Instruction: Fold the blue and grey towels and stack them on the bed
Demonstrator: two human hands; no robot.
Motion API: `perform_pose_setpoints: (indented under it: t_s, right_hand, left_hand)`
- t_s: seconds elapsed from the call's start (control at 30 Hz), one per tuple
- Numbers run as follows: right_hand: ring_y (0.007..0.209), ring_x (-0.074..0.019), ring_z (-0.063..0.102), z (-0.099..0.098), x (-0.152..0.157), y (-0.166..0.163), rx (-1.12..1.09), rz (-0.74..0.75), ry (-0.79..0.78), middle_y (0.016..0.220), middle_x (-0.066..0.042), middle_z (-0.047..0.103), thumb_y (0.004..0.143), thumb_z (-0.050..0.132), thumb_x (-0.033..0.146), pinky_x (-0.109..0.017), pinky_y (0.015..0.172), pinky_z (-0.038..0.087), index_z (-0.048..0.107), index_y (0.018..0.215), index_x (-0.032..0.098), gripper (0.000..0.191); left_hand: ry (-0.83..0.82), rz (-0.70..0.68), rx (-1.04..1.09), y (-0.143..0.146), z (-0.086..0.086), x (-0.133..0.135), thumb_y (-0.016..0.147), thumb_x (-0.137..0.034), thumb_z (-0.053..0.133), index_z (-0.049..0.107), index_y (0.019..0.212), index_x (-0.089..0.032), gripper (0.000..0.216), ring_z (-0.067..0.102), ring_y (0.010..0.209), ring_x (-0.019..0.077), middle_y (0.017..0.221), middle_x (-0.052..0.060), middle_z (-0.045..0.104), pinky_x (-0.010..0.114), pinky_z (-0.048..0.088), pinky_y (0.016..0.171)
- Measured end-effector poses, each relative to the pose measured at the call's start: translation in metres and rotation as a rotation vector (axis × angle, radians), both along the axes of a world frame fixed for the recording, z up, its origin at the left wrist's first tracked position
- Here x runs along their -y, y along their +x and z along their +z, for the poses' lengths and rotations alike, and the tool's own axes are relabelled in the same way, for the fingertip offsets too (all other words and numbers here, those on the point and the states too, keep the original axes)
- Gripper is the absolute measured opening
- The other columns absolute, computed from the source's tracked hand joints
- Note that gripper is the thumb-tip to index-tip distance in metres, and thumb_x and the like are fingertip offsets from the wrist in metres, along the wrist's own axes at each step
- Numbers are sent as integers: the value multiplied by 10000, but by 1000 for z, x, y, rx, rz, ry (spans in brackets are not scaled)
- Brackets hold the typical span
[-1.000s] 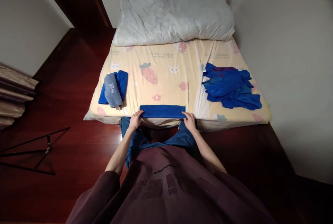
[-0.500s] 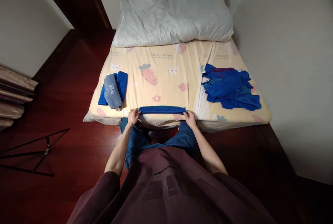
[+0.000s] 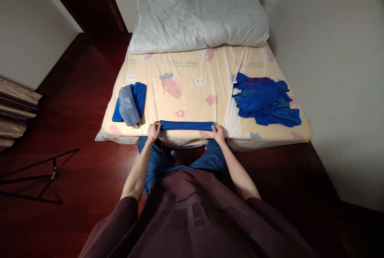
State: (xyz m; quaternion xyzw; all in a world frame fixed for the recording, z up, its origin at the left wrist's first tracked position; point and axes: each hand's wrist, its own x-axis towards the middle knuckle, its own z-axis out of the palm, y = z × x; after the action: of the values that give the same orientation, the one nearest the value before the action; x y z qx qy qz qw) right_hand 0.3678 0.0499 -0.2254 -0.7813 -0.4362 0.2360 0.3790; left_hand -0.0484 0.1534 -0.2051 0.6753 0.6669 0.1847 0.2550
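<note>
A blue towel (image 3: 186, 125), folded or rolled into a long narrow strip, lies across the bed near its front edge. My left hand (image 3: 154, 131) pinches its left end, fingers closed on the cloth. At the opposite end, my right hand (image 3: 218, 133) grips the towel between thumb and fingers. Left of my hands rests a rolled grey-blue towel (image 3: 128, 106) with white lettering, on top of folded blue cloth (image 3: 139, 98). A loose heap of blue cloths (image 3: 264, 100), with some purple among them, lies to the right.
The bed (image 3: 192, 102) has a yellow sheet with carrot and cat prints. A pale quilt (image 3: 199, 18) is bunched at its head. Black stand legs (image 3: 54, 175) are on the dark red floor at left, near a curtain (image 3: 18, 110). A wall (image 3: 330, 70) borders the right side.
The green-edged border along the strip's far side has gone from sight, and the strip now looks smoother. Both hands remain at its ends, almost unmoved.
</note>
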Motion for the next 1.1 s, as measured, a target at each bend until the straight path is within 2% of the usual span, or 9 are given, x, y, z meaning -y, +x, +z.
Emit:
perform_pose_setpoints:
  t_s: [0.2,0.33,0.4,0.5,0.57,0.67,0.9,1.0,1.1]
  right_hand:
    - [1052,-294,670,7,-2,-2,130,-1,-85,1039,-164,756,945,551,414,-420,994,508,726,1073,131,357]
    - [1393,-358,457,17,4,-37,380,-7,-7,1485,-205,566,994,486,357,-573,1168,356,588,1443,129,514]
    - [1503,-343,337,20,6,-67,467,167,42,1631,-159,422,1027,439,334,-590,1231,266,507,1540,172,542]
    - [1589,-279,226,20,5,-111,528,512,82,1707,-91,315,1052,388,294,-539,1297,170,470,1580,206,542]
    - [1603,-257,215,16,3,-128,536,612,63,1714,-85,297,1055,374,285,-520,1310,157,467,1584,195,545]
    - [1594,-243,259,9,2,-127,535,624,26,1700,-97,321,1057,362,292,-503,1309,183,450,1593,169,557]
    - [1568,-217,329,3,22,-88,496,521,34,1643,-129,424,1065,316,276,-460,1294,246,454,1580,123,555]
    - [1546,-236,372,3,33,-83,380,439,74,1602,-157,480,1050,349,286,-482,1283,273,535,1510,115,525]
    - [1452,-261,504,5,39,-81,162,258,90,1495,-179,594,1000,454,316,-481,1241,359,647,1355,128,446]
  left_hand:
    - [17,13,-16,3,7,-2,1021,-388,514,651,1312,-153,398,660,1097,298,1014,139,749,425,514,1007]
    - [266,22,-125,33,16,18,1019,-304,483,557,1455,-116,481,550,1303,347,1364,215,639,504,440,1112]
    - [355,-156,-154,60,18,35,1022,-273,451,517,1506,-119,512,466,1418,339,1525,205,530,505,374,1189]
    - [362,-483,-184,102,15,58,1005,-252,458,479,1555,-155,559,321,1553,311,1657,143,397,491,261,1280]
    - [321,-530,-215,118,8,67,987,-250,474,451,1578,-149,599,243,1592,318,1692,140,333,512,218,1300]
    - [263,-455,-253,117,-3,68,964,-232,483,424,1593,-130,640,191,1605,344,1703,157,292,553,208,1297]
    - [252,-370,-193,70,-11,64,965,-190,458,423,1572,-83,617,178,1611,324,1694,186,304,528,233,1300]
    - [250,-295,-72,54,-9,68,964,-191,480,526,1480,-116,524,341,1550,307,1611,193,438,495,328,1266]
    - [207,-26,83,36,-5,67,978,-234,499,613,1350,-147,399,559,1367,289,1425,200,583,465,449,1178]
